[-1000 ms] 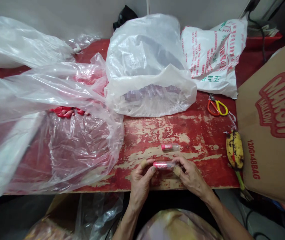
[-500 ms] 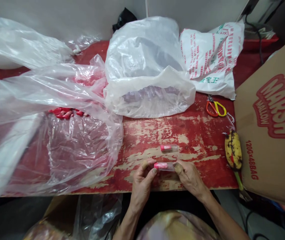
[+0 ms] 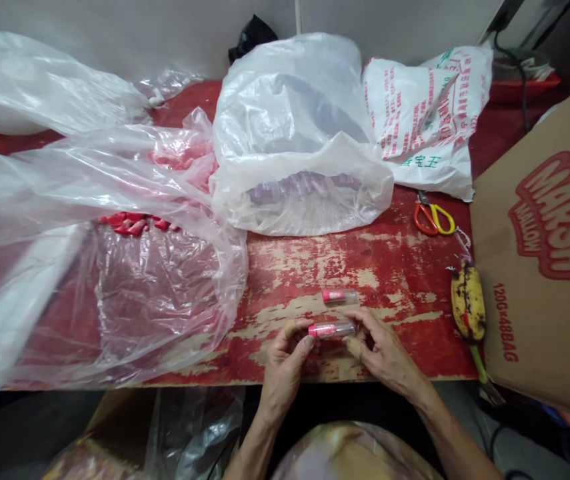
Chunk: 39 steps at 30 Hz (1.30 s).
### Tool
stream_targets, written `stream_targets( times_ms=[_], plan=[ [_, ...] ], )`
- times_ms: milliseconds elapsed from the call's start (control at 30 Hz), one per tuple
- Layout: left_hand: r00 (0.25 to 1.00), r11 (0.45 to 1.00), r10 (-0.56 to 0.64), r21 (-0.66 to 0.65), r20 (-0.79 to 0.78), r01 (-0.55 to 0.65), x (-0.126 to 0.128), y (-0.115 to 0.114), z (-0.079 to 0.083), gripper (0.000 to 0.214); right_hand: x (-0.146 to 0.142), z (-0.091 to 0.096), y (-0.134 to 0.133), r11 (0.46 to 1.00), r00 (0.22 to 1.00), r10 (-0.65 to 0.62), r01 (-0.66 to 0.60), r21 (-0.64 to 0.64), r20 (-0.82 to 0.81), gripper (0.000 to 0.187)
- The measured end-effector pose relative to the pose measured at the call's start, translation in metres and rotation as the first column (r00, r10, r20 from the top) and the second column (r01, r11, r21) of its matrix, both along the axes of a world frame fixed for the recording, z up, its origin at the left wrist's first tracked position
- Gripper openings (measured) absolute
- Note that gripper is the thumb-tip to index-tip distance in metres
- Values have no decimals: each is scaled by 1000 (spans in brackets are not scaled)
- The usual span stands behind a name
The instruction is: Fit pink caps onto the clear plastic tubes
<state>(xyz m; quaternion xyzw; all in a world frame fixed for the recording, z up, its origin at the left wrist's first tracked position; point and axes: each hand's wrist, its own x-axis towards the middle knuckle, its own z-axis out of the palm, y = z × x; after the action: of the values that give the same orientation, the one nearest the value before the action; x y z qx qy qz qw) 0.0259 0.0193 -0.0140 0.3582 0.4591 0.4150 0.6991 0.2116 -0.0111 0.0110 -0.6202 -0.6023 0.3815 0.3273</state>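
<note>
Pinched tube (image 3: 331, 329), L hand (image 3: 285, 360), R hand (image 3: 387, 353) part-open

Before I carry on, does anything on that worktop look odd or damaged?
Two things. A banana with dark-blotched peel lies against or close beside the cardboard box, odd among packaging. The tabletop is damaged: its red paint is worn away in pale patches.

Tan wraps (image 3: 356, 347) on the fingers (image 3: 303, 350); bare forearms (image 3: 258, 435); yellow-and-mauve patterned top (image 3: 355, 452).
</note>
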Motion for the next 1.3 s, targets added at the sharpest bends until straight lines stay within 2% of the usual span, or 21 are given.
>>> stream_targets(
  times_ms=[67,200,300,367,433,467,567,667,800,900,967,1033,1133,1233,1300],
  plan=[
    [1000,1000,-13,15,1,13,0,0,0,19,0,-2,-1,1000,1000,23,-23,-4,-5,20],
    [1000,998,-13,58,-8,13,0,1,-1,17,-2,-8,-2,996,993,-71,75,-45,92,43],
    [1000,999,-2,38,-2,2,-1,0,-2,19,-2,-5,-2,998,998,-43,44,-37,36,27],
    [1000,1000,6,20,0,-6,-2,0,-3,19,0,-2,-2,1000,1000,16,-16,-9,-12,28],
    [1000,1000,2,27,-6,-2,-2,0,-3,17,0,-1,-1,999,999,43,-44,-5,-13,20],
    [1000,999,-3,37,-9,4,-2,-1,-3,17,0,-1,-1,999,999,32,-32,-10,2,21],
    [1000,998,-1,69,-9,1,-3,-1,-3,17,-2,-5,-1,999,998,-48,49,-17,37,40],
    [1000,999,20,50,-11,-20,-4,-1,-4,18,-2,-3,-2,1000,1000,-21,21,-7,23,25],
    [1000,999,16,30,-7,-16,-5,-1,-6,19,-3,1,-1,996,997,80,-79,-50,21,19],
    [1000,999,19,51,3,-19,-5,-1,-5,18,-4,1,0,996,998,17,-11,-87,68,38],
    [1000,998,27,60,-5,-26,-5,-1,-4,19,-4,1,1,997,998,-1,5,-78,59,33],
    [1000,999,29,43,-11,-29,-5,-1,-4,20,-3,3,1,998,999,33,-32,-57,14,23],
    [1000,999,27,-17,1,-27,-3,-2,-5,20,-3,4,0,998,999,53,-53,-39,7,21],
    [999,997,49,-52,5,-48,-2,-3,-7,19,-6,-2,0,998,998,-3,6,-62,58,36],
    [998,998,56,-13,-15,-56,-3,-4,-7,18,-9,-6,0,993,997,-58,64,-96,59,44]
  ],
)
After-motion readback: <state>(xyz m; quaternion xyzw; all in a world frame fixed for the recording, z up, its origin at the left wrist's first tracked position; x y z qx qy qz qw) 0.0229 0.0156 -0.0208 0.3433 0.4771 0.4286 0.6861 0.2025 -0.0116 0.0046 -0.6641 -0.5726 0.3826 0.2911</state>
